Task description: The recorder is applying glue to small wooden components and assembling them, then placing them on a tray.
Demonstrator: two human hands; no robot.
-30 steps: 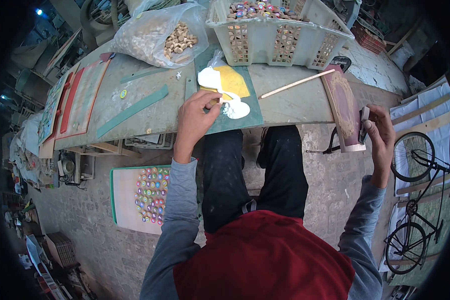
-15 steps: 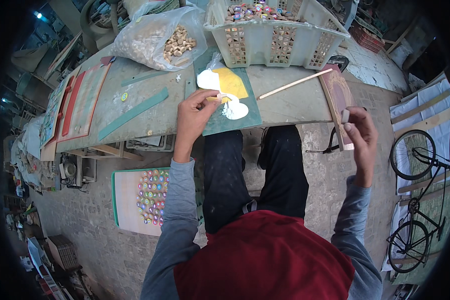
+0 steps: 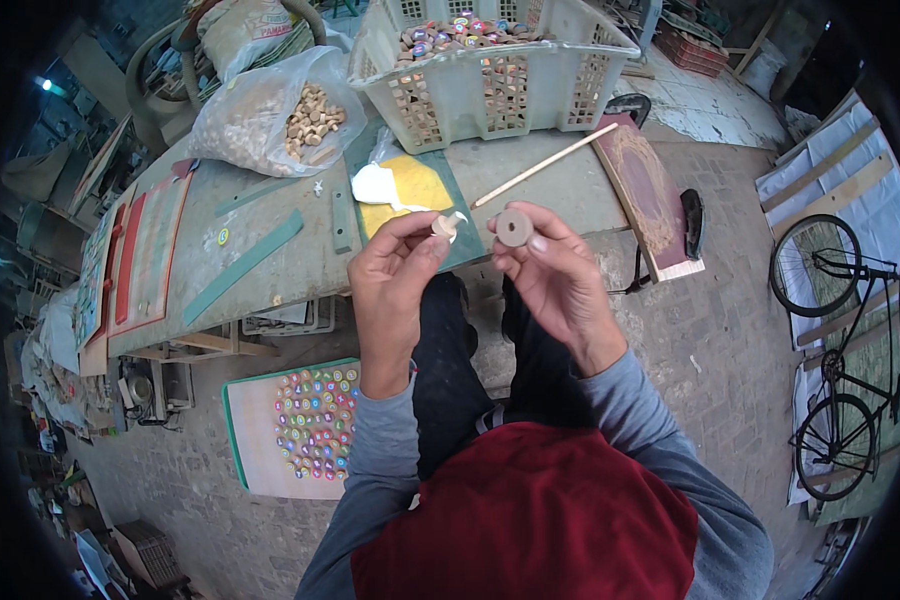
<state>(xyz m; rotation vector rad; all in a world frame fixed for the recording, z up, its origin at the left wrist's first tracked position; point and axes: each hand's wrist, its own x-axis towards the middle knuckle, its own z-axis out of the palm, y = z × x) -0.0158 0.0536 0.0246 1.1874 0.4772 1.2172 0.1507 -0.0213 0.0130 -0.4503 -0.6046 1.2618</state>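
Observation:
My left hand [image 3: 390, 300] pinches a small wooden peg [image 3: 446, 224] with a round head, its stem end tipped with white glue. Facing it, my right hand [image 3: 562, 275] grips a round wooden disc [image 3: 514, 228] with a hole in its middle. A small gap separates peg and disc, both held above the table's front edge. Behind the left hand, white glue [image 3: 374, 186] sits on a yellow sheet [image 3: 422, 186], which lies on a green board [image 3: 460, 205]. Part of the glue is hidden by the left hand.
A plastic bag of wooden pegs [image 3: 270, 125] and a crate [image 3: 500, 90] of coloured discs stand behind. A thin stick [image 3: 545, 165] and a purple board [image 3: 642, 190] lie rightward. Below left, a tray [image 3: 260, 475] bears rows of lettered discs. A bicycle [image 3: 838, 360] is far right.
My right hand has swung left from beside the purple board, bringing the disc up to the peg. The left hand has lifted the peg away from the glue, and the view has shifted.

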